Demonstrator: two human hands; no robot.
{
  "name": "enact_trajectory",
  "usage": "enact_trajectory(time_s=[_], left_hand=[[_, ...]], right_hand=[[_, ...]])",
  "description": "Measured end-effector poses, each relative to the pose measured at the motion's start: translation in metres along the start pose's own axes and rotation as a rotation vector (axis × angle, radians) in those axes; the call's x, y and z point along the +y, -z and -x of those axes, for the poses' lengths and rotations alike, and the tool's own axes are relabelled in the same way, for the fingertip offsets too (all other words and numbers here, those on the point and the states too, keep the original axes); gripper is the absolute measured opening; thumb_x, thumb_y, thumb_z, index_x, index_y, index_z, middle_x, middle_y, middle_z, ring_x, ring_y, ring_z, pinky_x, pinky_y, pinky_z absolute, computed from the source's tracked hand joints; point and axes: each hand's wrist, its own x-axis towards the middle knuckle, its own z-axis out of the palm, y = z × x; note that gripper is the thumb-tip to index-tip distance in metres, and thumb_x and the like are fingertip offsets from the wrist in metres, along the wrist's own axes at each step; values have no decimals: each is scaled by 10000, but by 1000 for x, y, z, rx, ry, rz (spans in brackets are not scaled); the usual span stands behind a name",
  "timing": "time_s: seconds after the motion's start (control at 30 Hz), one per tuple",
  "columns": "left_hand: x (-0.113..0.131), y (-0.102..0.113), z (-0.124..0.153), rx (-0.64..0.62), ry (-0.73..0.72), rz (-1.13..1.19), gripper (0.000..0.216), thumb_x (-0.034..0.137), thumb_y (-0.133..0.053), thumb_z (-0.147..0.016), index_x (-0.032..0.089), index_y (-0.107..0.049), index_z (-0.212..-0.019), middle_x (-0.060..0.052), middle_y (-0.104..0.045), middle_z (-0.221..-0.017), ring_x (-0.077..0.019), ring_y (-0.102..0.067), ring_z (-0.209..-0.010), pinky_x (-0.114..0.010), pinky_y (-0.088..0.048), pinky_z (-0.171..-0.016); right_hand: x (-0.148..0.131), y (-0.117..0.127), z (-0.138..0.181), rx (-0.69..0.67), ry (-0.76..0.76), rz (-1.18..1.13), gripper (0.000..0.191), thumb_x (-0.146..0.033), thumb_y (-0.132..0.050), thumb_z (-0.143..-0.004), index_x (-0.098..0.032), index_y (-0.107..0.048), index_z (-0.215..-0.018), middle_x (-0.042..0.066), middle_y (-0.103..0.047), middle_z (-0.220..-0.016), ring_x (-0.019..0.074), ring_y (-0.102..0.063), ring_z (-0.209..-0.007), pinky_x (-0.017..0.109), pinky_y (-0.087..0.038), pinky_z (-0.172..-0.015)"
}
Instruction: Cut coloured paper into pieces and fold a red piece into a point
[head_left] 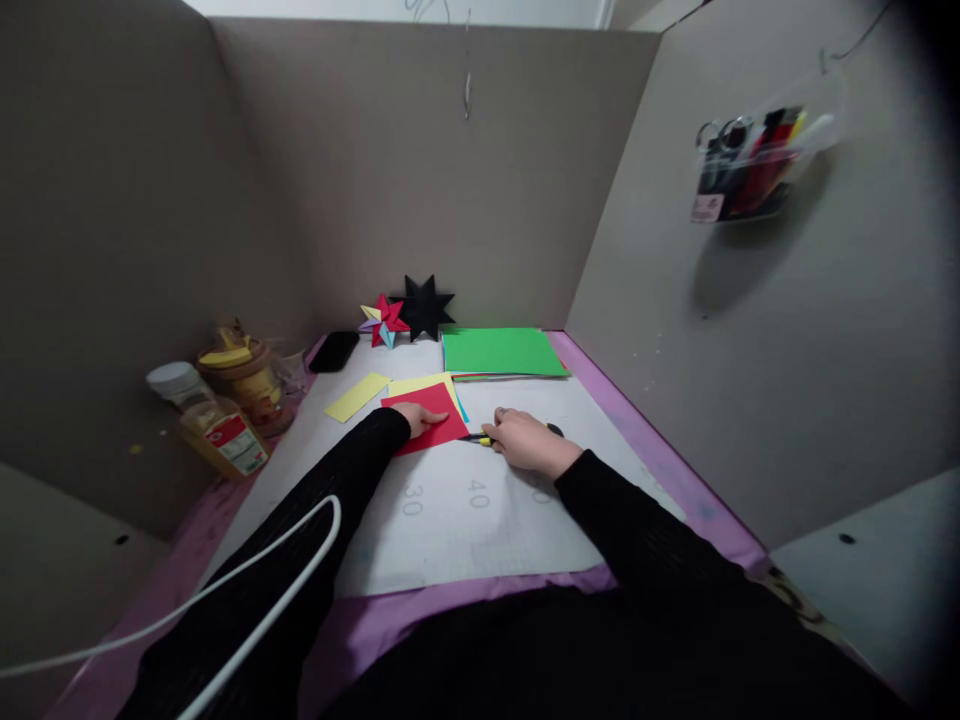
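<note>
My left hand (421, 417) lies flat with fingers stretched on a red paper square (439, 425), which rests on yellow (420, 384) and blue sheets. My right hand (523, 440) is closed around a yellow and black tool (477, 438), likely a cutter or pen, its tip touching the red paper's right edge. A dark object (555, 430) peeks out behind the right hand. All lies on a white gridded mat (465, 510).
A green paper stack (501, 352) lies at the back. Paper stars, black (425, 306) and multicoloured (384, 320), stand by the rear wall beside a black phone (334, 351). A yellow strip (357, 396), jars (238, 372) and a bottle (214, 425) sit left. A pen holder (754, 160) hangs right.
</note>
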Motion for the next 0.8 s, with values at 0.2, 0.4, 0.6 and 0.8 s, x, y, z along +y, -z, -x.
enact_trajectory(time_s=[0.2,0.4,0.6,0.8], left_hand=[[0,1,0,-14,-5,-18,462,323,-494,-810,324,-494,-1272,-51,-643,-1088,-262,-577,-907,-401,-430,-831],[-1,0,1,-4,5,-18,448,348,-471,-824,364,-481,-1272,-28,-633,-1118,-254,-583,-911,-381,-435,-825],[5,5,5,-26,7,-38,455,315,-477,-829,360,-469,-1282,-29,-610,-1178,-265,-580,-967,-372,-420,-852],[7,5,6,-25,20,-61,440,345,-438,-856,379,-442,-1294,-3,-588,-1216,-243,-564,-993,-340,-415,-859]], right_hand=[[-7,0,2,-14,-23,-10,227,-238,-473,-831,-147,-592,-1001,132,-549,-958,213,-539,-822,282,-359,-671],[-10,2,9,-20,-35,-20,225,-222,-473,-828,-145,-586,-1006,134,-549,-956,212,-536,-823,286,-361,-677],[-27,-2,9,2,-81,-25,274,-231,-446,-843,-132,-544,-1078,146,-545,-978,226,-528,-850,307,-371,-711],[-47,-1,3,-3,-119,-33,284,-200,-410,-848,-126,-519,-1099,171,-534,-1005,242,-525,-850,316,-386,-688]])
